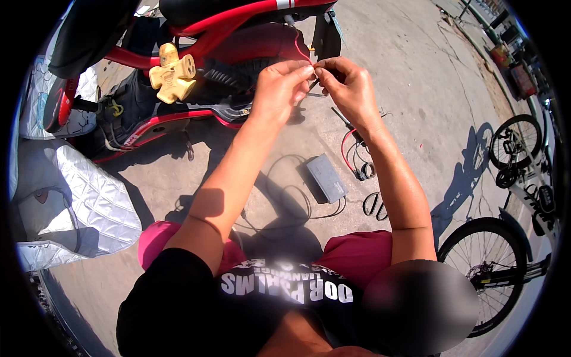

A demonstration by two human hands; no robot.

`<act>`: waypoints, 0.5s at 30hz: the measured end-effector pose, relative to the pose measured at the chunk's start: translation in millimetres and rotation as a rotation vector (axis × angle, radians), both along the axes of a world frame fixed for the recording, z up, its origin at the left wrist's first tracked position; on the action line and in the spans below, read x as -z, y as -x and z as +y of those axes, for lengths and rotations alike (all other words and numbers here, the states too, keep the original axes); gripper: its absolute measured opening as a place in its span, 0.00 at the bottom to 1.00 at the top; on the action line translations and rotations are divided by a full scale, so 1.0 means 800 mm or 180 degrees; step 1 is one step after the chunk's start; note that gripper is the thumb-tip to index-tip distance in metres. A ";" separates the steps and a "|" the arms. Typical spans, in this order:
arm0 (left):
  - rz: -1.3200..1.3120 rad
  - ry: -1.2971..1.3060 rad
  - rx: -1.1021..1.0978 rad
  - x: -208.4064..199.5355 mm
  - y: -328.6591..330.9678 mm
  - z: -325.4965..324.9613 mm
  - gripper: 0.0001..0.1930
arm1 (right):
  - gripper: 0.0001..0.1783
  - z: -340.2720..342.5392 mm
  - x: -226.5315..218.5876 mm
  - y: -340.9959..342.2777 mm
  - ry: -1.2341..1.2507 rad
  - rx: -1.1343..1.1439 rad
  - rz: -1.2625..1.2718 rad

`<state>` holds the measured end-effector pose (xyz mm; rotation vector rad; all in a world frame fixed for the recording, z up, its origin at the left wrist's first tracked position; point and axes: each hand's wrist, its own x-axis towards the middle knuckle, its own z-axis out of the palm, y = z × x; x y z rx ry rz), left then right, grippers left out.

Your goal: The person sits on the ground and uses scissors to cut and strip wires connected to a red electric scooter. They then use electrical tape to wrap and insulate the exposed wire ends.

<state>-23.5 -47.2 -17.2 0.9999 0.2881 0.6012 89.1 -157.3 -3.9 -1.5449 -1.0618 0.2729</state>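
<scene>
Both my hands meet in front of the rear of a red and black electric scooter (205, 38). My left hand (276, 89) pinches a thin red wire (298, 44) between thumb and fingers. Fingertip to fingertip with it, my right hand (351, 89) pinches at the same spot on the wire. From there the wire runs up to a pale connector (289, 21) under the scooter's tail. A dark strand shows beneath my right fingers, but the fingers hide how it joins. The pinched wire end itself is mostly covered.
A yellow multi-socket adapter (172, 76) sits on the scooter. On the concrete lie a grey charger box (326, 178) with a black cable, red and black leads (345, 149) and a black looped item (375, 206). A silver quilted cover (89, 196) hangs left; a bicycle (493, 273) stands right.
</scene>
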 end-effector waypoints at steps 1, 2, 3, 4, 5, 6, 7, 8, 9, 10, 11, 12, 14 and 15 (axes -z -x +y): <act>-0.0016 -0.0071 0.0009 0.001 0.000 0.003 0.05 | 0.12 0.001 -0.005 0.000 0.0085 -0.0019 -0.0087; -0.0032 -0.0141 0.0019 0.003 0.000 0.007 0.05 | 0.12 0.002 -0.010 0.001 0.0186 -0.0026 -0.0092; -0.0047 -0.0211 0.0030 0.004 0.001 0.010 0.05 | 0.12 0.004 -0.015 0.002 0.0286 -0.0031 -0.0097; 0.0049 -0.0268 -0.0050 0.004 0.000 0.008 0.04 | 0.12 0.004 -0.018 0.002 0.0387 -0.0037 -0.0108; 0.0145 -0.0325 -0.0129 0.004 -0.001 0.006 0.04 | 0.12 0.004 -0.019 0.002 0.0397 0.0014 -0.0324; 0.0242 -0.0383 -0.0208 0.004 -0.001 0.003 0.04 | 0.13 0.004 -0.020 0.001 0.0406 0.0064 -0.0541; 0.0187 -0.0359 -0.0167 0.005 -0.002 0.003 0.04 | 0.14 0.005 -0.020 0.001 0.0412 0.0114 -0.0753; 0.0132 -0.0335 -0.0128 0.007 -0.002 0.004 0.04 | 0.14 0.006 -0.018 0.001 0.0434 0.0155 -0.0722; 0.0077 -0.0310 -0.0090 0.009 -0.002 0.004 0.04 | 0.14 0.008 -0.015 0.002 0.0455 0.0194 -0.0692; 0.0087 -0.0301 -0.0068 0.009 -0.003 0.004 0.04 | 0.14 0.009 -0.012 0.003 0.0485 0.0244 -0.0663; 0.0098 -0.0292 -0.0047 0.010 -0.004 0.005 0.04 | 0.13 0.012 -0.007 0.002 0.0511 0.0182 -0.0177; 0.0109 -0.0284 -0.0027 0.010 -0.004 0.005 0.04 | 0.13 0.014 -0.002 0.001 0.0534 0.0119 0.0308; 0.0178 -0.0436 -0.0132 0.009 -0.005 0.002 0.04 | 0.09 0.012 -0.013 0.007 0.0550 -0.0273 0.2219; 0.0212 -0.0512 -0.0185 0.009 -0.005 0.000 0.04 | 0.07 0.010 -0.009 -0.006 0.0433 -0.0887 0.3322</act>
